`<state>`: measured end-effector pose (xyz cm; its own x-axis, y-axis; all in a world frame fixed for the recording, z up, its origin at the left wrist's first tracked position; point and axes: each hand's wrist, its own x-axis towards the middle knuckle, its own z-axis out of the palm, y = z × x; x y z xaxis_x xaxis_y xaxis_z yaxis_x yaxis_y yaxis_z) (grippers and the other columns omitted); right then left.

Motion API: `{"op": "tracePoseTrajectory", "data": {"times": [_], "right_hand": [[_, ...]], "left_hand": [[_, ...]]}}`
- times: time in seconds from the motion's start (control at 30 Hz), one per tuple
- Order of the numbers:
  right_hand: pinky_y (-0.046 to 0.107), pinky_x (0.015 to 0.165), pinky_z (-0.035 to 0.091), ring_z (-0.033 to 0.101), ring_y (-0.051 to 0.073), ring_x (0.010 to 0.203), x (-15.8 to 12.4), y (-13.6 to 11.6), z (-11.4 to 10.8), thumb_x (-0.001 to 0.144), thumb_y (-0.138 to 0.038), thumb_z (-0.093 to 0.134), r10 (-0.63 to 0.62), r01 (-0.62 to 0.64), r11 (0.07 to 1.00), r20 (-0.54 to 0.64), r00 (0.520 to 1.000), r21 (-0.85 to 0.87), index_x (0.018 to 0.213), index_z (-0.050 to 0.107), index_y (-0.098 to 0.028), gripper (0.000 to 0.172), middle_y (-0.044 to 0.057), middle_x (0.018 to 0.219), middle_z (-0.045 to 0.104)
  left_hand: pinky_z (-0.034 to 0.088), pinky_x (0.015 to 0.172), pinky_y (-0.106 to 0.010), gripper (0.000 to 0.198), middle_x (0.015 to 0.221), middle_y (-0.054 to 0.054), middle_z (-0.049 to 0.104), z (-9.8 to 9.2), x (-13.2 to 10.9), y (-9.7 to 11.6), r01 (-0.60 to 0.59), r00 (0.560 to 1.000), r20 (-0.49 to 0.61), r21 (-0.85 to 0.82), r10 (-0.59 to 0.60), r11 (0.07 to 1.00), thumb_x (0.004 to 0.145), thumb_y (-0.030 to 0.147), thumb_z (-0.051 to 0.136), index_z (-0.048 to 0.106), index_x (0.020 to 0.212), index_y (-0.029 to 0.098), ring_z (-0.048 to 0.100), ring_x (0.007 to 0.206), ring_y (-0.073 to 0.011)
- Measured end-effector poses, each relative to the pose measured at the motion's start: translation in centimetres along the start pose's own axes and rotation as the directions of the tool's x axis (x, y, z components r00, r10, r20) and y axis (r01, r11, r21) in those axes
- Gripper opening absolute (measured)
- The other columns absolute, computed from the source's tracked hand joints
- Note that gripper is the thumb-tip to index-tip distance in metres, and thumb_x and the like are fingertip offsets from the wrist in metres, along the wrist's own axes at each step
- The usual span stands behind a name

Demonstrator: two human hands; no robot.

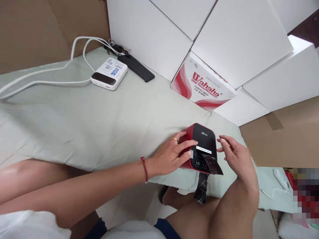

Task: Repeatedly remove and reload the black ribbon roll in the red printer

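Observation:
A small red and black label printer (203,141) sits at the near edge of a pale green sheet (99,119). A dark strip of label tape (208,172) hangs out of its front slot and down past the edge. My left hand (174,154) rests on the printer's left side, fingers spread, thumb on a grey button; it wears a gold ring and a red wrist cord. My right hand (235,154) hovers just right of the printer, fingers loosely apart, holding nothing and touching nothing.
At the back left lie a white charging hub (109,73) with white cables (50,78) and a black flat device (136,67). White boxes (224,30) and a red-and-white Wahaha carton (203,86) line the back. Brown cardboard (286,136) stands at the right.

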<state>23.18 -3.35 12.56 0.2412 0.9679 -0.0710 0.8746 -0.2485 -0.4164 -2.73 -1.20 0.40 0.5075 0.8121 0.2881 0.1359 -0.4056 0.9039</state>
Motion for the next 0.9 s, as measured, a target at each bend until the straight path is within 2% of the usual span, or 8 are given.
{"op": "tracePoseTrajectory", "data": {"times": [0.17, 0.3, 0.4, 0.47, 0.6, 0.73, 0.83, 0.9], "right_hand": [[0.031, 0.056, 0.052, 0.064, 0.019, 0.057, 1.2, -0.3, 1.7, 0.098, -0.086, 0.043, -0.036, 0.041, 0.999, 0.218, 0.975, -0.017, 0.081, 0.064, -0.021, 0.070, 0.004, 0.066, 0.068], [0.031, 0.057, 0.047, 0.058, 0.018, 0.057, 1.0, -1.3, 2.6, 0.098, -0.086, 0.040, -0.096, 0.105, 0.994, 0.204, 0.974, -0.030, 0.076, 0.053, -0.025, 0.066, 0.003, 0.062, 0.063], [0.031, 0.059, 0.043, 0.055, 0.018, 0.059, 1.0, -1.4, 3.0, 0.101, -0.080, 0.042, -0.122, 0.131, 0.990, 0.160, 0.979, -0.045, 0.074, 0.053, -0.025, 0.062, 0.003, 0.061, 0.062], [0.031, 0.062, 0.045, 0.059, 0.019, 0.063, 0.8, -1.3, 3.0, 0.101, -0.075, 0.046, -0.131, 0.138, 0.989, 0.123, 0.984, -0.047, 0.081, 0.062, -0.023, 0.058, 0.005, 0.068, 0.068], [0.033, 0.076, 0.056, 0.071, 0.021, 0.090, -0.2, -1.7, 2.3, 0.103, -0.058, 0.057, -0.157, 0.156, 0.987, -0.046, 0.986, -0.032, 0.124, 0.074, -0.021, 0.046, 0.010, 0.111, 0.079], [0.027, 0.078, 0.058, 0.069, 0.015, 0.088, -2.2, -3.1, 0.8, 0.106, -0.042, 0.064, -0.380, 0.390, 0.920, -0.149, 0.913, 0.038, 0.114, 0.079, -0.024, 0.024, 0.005, 0.104, 0.076], [0.023, 0.084, 0.060, 0.074, 0.012, 0.094, -3.6, -4.0, -0.3, 0.108, -0.029, 0.063, -0.567, 0.561, 0.823, 0.073, 0.820, 0.088, 0.122, 0.078, -0.026, 0.020, 0.002, 0.107, 0.080], [0.023, 0.096, 0.060, 0.076, 0.013, 0.109, -4.2, -4.3, -0.7, 0.109, -0.024, 0.063, -0.644, 0.643, 0.759, 0.249, 0.723, 0.096, 0.131, 0.075, -0.026, 0.026, 0.003, 0.121, 0.082]], "left_hand": [[0.033, 0.138, -0.059, 0.064, 0.173, -0.012, 0.045, -0.1, -0.7, -0.8, 0.101, 0.994, -0.018, -0.190, -0.106, 0.977, 0.108, 0.046, 0.053, 0.040, 0.168, 0.029, 0.042, 0.163, -0.0304], [0.026, 0.142, -0.057, 0.073, 0.176, -0.010, 0.040, -0.9, -0.5, -1.0, 0.179, 0.980, -0.030, -0.320, -0.199, 0.930, 0.101, 0.045, 0.061, 0.040, 0.169, 0.029, 0.035, 0.168, -0.0310], [0.030, 0.141, -0.054, 0.078, 0.178, -0.006, 0.038, -1.4, 0.0, -1.0, 0.200, 0.975, 0.003, -0.439, -0.221, 0.876, 0.094, 0.039, 0.066, 0.041, 0.168, 0.032, 0.035, 0.168, -0.0298], [0.034, 0.139, -0.053, 0.083, 0.181, -0.006, 0.034, -1.4, 0.3, -1.1, 0.198, 0.976, 0.020, -0.483, -0.215, 0.853, 0.091, 0.037, 0.068, 0.040, 0.168, 0.032, 0.035, 0.169, -0.0300], [0.028, 0.140, -0.058, 0.095, 0.186, -0.008, 0.024, -1.4, 0.8, -1.0, 0.214, 0.972, 0.012, -0.470, -0.237, 0.856, 0.088, 0.035, 0.072, 0.030, 0.173, 0.032, 0.025, 0.173, -0.0318], [0.022, 0.142, -0.058, 0.102, 0.189, -0.006, 0.012, -1.6, 0.8, -0.6, 0.256, 0.961, 0.041, -0.499, -0.272, 0.828, 0.087, 0.034, 0.072, 0.020, 0.175, 0.034, 0.012, 0.176, -0.0306], [0.023, 0.141, -0.057, 0.101, 0.189, -0.005, 0.009, -1.6, 0.6, -0.4, 0.269, 0.958, 0.064, -0.530, -0.278, 0.804, 0.089, 0.031, 0.069, 0.017, 0.175, 0.035, 0.010, 0.176, -0.0294], [0.019, 0.142, -0.058, 0.099, 0.189, -0.006, 0.011, -1.6, 0.5, -0.5, 0.268, 0.959, 0.058, -0.515, -0.279, 0.814, 0.089, 0.030, 0.068, 0.018, 0.175, 0.033, 0.010, 0.176, -0.0295]]}}
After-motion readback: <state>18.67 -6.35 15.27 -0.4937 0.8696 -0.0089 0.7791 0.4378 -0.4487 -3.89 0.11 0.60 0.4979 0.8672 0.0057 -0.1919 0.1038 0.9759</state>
